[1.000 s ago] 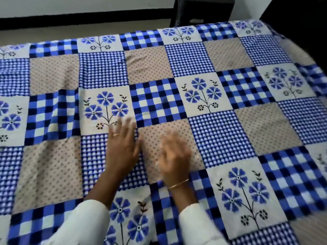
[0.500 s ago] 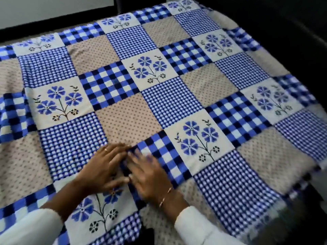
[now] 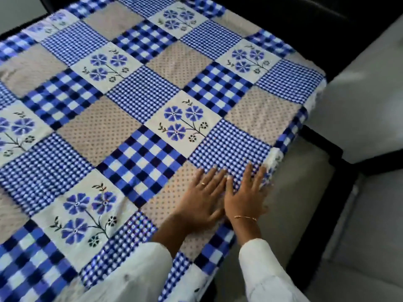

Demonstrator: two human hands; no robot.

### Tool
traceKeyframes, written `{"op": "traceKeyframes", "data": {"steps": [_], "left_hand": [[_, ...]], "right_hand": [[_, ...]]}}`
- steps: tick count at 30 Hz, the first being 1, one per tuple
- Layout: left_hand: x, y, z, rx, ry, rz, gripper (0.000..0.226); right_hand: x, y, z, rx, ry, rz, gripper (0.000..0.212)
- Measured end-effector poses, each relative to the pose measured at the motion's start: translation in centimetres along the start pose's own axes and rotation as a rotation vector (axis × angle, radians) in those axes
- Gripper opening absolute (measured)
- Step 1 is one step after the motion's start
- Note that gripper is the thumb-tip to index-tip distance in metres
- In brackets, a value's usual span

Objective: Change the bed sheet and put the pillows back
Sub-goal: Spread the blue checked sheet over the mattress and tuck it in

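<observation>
A patchwork bed sheet (image 3: 139, 99) in blue checks, beige dots and blue flower squares lies spread flat over the bed. My left hand (image 3: 201, 199) and my right hand (image 3: 245, 192) lie side by side, palms down with fingers straight, pressing on the sheet near its right edge. The right hand's fingertips reach a small-check blue square beside the white fringe (image 3: 273, 159) at the sheet's border. No pillow is in view.
The bed's right side drops off just past my right hand, with a beige mattress side (image 3: 294, 192) and a dark frame (image 3: 322, 144) below. Pale floor (image 3: 366, 110) lies to the right. My white sleeves fill the bottom of the view.
Both hands have slid across the sheet from the middle of the bed toward its right edge, staying flat. My view has turned right with them, bringing the bed's side and floor into sight.
</observation>
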State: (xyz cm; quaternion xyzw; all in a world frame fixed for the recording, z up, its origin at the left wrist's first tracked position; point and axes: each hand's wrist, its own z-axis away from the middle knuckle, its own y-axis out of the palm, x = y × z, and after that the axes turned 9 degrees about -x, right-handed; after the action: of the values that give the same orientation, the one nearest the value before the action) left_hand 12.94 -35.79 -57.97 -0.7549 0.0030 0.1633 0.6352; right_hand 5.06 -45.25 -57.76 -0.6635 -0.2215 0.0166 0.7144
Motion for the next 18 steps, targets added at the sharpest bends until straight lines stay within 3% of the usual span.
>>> {"op": "traceKeyframes", "data": {"steps": [2,4,6,8,10,12,15,18], "left_hand": [[-0.7,-0.6,0.2,-0.026,0.082,0.098,0.061],[0.1,-1.3,1.2,-0.147,0.023,0.153,0.053],[2.7,-2.0,3.1,-0.272,-0.223,0.066,0.053],[6.4,-2.8,6.2,-0.275,-0.539,-0.006,0.063],[9.5,-3.5,10.5,-0.223,-0.758,-0.019,0.077],[10.3,-4.1,14.0,-0.166,-0.748,-0.051,0.081],[9.1,-4.1,16.7,-0.055,-0.613,-0.128,0.081],[6.9,-3.3,16.2,-0.016,-0.463,-0.133,0.080]], "right_hand": [[-0.6,-0.5,0.4,0.001,0.064,0.022,0.063],[0.1,-1.1,0.2,-0.099,-0.056,0.009,0.062],[2.0,-0.6,0.4,-0.164,-0.269,0.027,0.059],[4.7,0.2,1.3,-0.128,-0.436,0.074,0.058],[6.4,1.4,2.7,-0.103,-0.490,0.105,0.056],[6.6,2.3,3.6,-0.086,-0.323,0.134,0.055],[4.8,2.0,5.0,-0.148,-0.060,0.075,0.059],[2.2,1.5,6.2,-0.084,0.172,-0.033,0.059]]}}
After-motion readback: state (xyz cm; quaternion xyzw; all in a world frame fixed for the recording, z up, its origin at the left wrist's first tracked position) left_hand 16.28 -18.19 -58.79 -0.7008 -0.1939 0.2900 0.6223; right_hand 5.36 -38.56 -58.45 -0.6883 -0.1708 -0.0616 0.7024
